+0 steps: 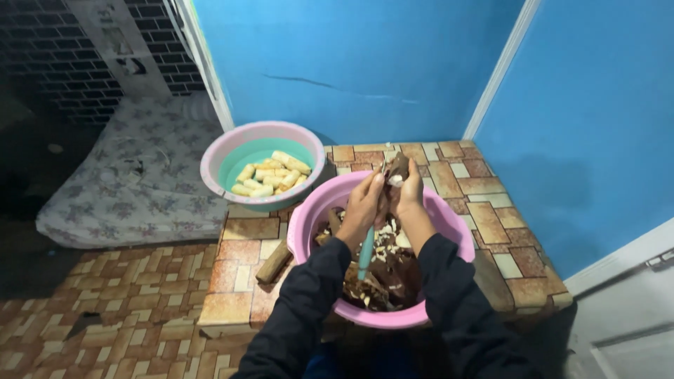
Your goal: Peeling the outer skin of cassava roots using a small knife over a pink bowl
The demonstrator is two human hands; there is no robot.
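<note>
Tiled counter [484, 217] set in the corner of blue walls. Near its back left corner stands a pink-rimmed teal basin [223, 154] of peeled pale pieces [272, 175]; an unpeeled brown root [274, 262] lies at the left edge. A pink basin [309, 210] of brown peelings fills the front. Above it, both forearms rise side by side: the left hand [361, 205] has fingers closed on a teal-handled knife [366, 254], the right hand [409, 191] has fingers wrapped around a partly peeled root [397, 168].

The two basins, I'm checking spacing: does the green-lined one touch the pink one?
Cannot tell. In the head view the green-lined basin's rim meets the pink basin's rim, but overlap could hide a gap.
</note>
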